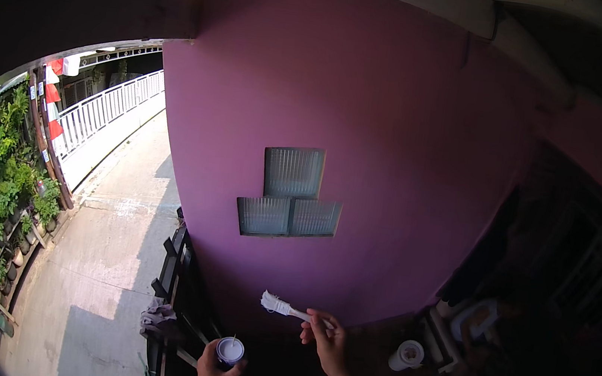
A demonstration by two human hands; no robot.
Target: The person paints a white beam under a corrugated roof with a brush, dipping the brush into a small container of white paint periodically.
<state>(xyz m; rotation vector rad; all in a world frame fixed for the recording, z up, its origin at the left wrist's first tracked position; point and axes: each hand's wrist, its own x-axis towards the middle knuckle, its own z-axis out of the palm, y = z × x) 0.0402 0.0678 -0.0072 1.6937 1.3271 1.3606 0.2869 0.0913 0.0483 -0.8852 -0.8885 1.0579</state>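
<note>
In my right hand (328, 341) I hold a paintbrush (286, 307) by its handle, with the bristles pointing left. White covers the bristles and ferrule, and a few bristle ends splay out. My left hand (213, 372) grips a small open can of white paint (230, 350) from the side. Brush and can are apart, the brush being higher and to the right. Beyond both hands stands a pink-purple wall (388, 210) with three ribbed glass blocks (294, 173) set into it.
A dark railing (174, 285) with a crumpled cloth (158, 315) runs at left, beside a concrete lane (107, 254). At lower right are a white bucket (406, 355) and a seated person (475, 320) in shadow. Plants (2, 191) and a white fence (114, 106) line the lane's far side.
</note>
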